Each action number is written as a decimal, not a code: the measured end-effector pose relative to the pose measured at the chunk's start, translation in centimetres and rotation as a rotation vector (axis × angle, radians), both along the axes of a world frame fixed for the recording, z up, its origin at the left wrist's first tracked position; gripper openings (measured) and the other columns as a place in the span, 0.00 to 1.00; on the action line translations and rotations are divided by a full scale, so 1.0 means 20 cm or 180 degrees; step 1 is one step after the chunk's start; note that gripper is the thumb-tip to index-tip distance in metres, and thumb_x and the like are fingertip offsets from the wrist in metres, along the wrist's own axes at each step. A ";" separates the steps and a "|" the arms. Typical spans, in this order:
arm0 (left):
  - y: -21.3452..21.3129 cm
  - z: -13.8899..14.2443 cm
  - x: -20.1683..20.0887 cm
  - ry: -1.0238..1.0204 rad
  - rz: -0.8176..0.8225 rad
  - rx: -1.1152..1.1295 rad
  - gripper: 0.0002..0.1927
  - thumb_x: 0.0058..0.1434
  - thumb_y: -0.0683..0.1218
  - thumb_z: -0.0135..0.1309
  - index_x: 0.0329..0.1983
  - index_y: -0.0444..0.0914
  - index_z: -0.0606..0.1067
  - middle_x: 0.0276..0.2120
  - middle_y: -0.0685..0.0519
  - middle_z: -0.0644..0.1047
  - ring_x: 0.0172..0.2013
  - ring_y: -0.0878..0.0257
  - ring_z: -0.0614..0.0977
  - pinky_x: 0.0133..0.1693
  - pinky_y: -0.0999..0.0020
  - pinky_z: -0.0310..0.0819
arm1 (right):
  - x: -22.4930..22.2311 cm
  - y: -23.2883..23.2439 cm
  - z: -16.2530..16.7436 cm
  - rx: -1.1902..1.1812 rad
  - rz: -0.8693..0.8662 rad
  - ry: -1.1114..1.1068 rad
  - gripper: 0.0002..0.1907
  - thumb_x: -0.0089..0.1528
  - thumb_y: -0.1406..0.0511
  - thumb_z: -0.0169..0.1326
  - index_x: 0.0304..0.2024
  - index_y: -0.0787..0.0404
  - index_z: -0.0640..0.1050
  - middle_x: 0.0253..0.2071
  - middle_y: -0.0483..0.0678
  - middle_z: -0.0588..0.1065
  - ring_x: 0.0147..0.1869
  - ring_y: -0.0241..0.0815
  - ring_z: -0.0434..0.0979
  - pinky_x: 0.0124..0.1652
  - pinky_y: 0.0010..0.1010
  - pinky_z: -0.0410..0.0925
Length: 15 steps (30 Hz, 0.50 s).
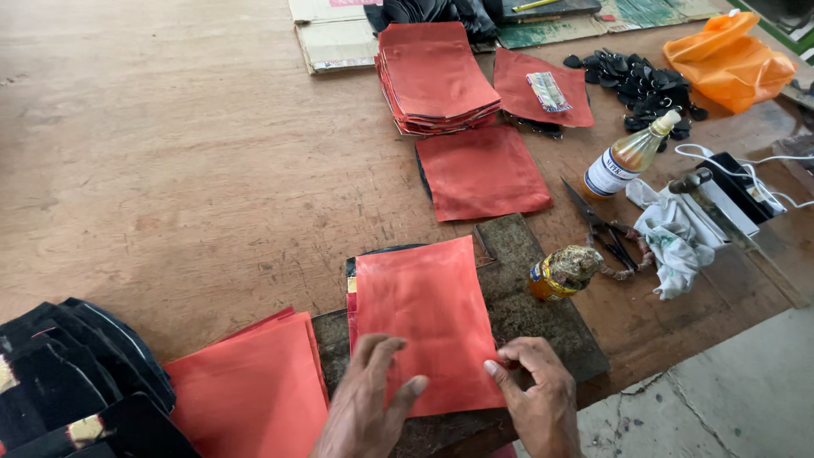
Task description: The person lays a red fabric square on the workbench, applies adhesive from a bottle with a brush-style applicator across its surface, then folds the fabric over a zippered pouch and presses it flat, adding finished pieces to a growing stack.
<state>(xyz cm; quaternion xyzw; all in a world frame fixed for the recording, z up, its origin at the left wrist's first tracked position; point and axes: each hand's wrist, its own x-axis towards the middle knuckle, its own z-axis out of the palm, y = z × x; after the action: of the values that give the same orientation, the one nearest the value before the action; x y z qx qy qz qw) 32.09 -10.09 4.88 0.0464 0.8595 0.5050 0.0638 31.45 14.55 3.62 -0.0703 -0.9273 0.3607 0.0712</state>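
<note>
Now the left hand lies flat on the red sheet, while the right hand pinches its edge on the table.

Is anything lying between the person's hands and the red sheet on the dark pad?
Nothing visible does. The left hand lies flat on the red sheet, and the right hand pinches its lower right edge. The sheet's top is bare; the glue pot and scissors sit off to the right.
</note>
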 end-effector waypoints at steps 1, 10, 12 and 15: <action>0.04 0.02 0.00 -0.0202 0.0000 0.0168 0.29 0.62 0.56 0.57 0.61 0.36 0.70 0.53 0.44 0.73 0.51 0.52 0.80 0.52 0.58 0.75 | 0.01 0.00 0.00 -0.0268 0.0313 0.0329 0.10 0.53 0.63 0.68 0.36 0.59 0.84 0.43 0.47 0.82 0.44 0.40 0.83 0.43 0.29 0.73; 0.30 0.09 -0.15 -0.1145 0.0412 0.0341 0.26 0.60 0.54 0.58 0.54 0.33 0.72 0.40 0.42 0.83 0.41 0.57 0.85 0.45 0.64 0.79 | 0.01 -0.06 -0.01 -0.1155 0.2602 0.0724 0.08 0.57 0.66 0.66 0.37 0.62 0.84 0.45 0.49 0.83 0.60 0.50 0.78 0.58 0.41 0.70; 0.31 0.04 -0.16 -0.1097 0.0681 0.0305 0.20 0.62 0.51 0.57 0.50 0.32 0.76 0.38 0.42 0.84 0.39 0.55 0.84 0.43 0.64 0.79 | -0.04 0.01 0.00 -0.1115 0.2497 0.0625 0.06 0.60 0.66 0.63 0.39 0.60 0.83 0.46 0.47 0.82 0.60 0.47 0.78 0.58 0.40 0.70; 0.30 -0.05 -0.16 -0.0513 0.0770 0.1476 0.21 0.58 0.42 0.59 0.54 0.33 0.72 0.45 0.50 0.84 0.46 0.63 0.85 0.49 0.70 0.79 | -0.14 0.08 0.02 -0.0807 0.1840 0.0397 0.07 0.63 0.67 0.58 0.44 0.56 0.81 0.50 0.46 0.80 0.58 0.44 0.78 0.55 0.36 0.73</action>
<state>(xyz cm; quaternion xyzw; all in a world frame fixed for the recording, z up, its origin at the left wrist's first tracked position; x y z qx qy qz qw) 28.92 -4.07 3.89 -0.0835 0.7124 0.6943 0.0588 28.69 16.14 3.93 0.2099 -0.8504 0.4823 0.0132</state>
